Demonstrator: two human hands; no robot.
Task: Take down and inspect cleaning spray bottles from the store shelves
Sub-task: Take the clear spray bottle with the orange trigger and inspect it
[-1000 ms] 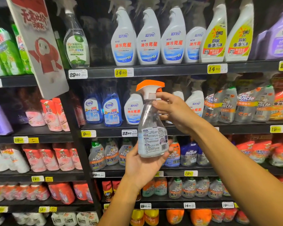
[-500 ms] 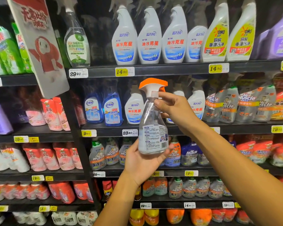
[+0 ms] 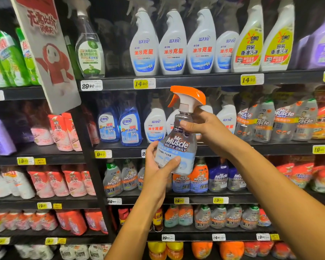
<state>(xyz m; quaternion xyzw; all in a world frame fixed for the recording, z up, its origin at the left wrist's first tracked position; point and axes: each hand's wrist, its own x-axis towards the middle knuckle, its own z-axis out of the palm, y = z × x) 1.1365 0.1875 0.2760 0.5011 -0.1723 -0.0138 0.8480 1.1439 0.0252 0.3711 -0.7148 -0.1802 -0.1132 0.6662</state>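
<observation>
A clear Mr Muscle Daily spray bottle (image 3: 178,147) with an orange-and-white trigger head is held in front of the store shelves (image 3: 176,81), off the shelf and between both hands. Its base is cupped by the left hand (image 3: 158,171), thumb curled across the lower label, while its neck is pinched just under the trigger by the right hand (image 3: 204,132), fingers wrapped round from the right side. The long axis is kept near upright, tilted slightly — nozzle pointing left, front label turned toward the camera. Neither hand is nearer; both are already in contact. Open air is seen around the bottle on the near side, but the price-tagged shelf edges and rows of white degreaser sprayers (image 3: 174,44) stand close behind, so any turning is best done toward the body.
</observation>
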